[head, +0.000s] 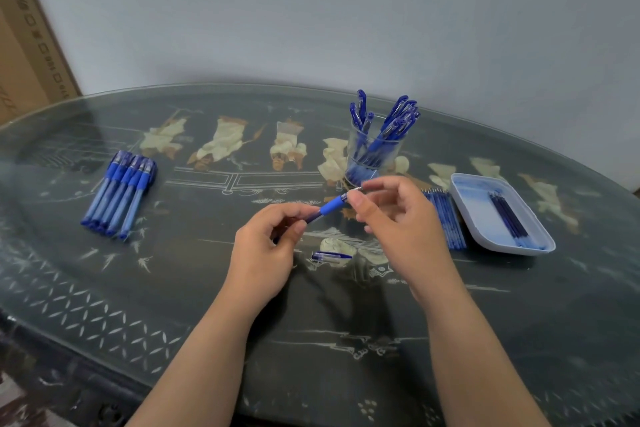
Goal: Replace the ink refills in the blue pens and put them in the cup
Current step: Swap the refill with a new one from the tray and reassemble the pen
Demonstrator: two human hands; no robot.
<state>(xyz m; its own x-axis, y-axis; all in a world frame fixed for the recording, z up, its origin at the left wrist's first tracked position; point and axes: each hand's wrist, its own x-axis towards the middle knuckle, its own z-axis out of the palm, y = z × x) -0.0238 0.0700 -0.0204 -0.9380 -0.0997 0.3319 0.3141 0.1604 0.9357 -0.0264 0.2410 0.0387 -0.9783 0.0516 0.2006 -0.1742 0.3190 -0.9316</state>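
Your left hand (266, 243) curls round the rear of a blue pen (330, 207), which is raised and tilted above the bench (207, 288). The end of the barrel is hidden in that fist. Your right hand (398, 218) pinches the pen's front end between thumb and forefinger, the other fingers spread loose. The fine tip past them is blurred. The cup (372, 156) stands just behind, full of pens.
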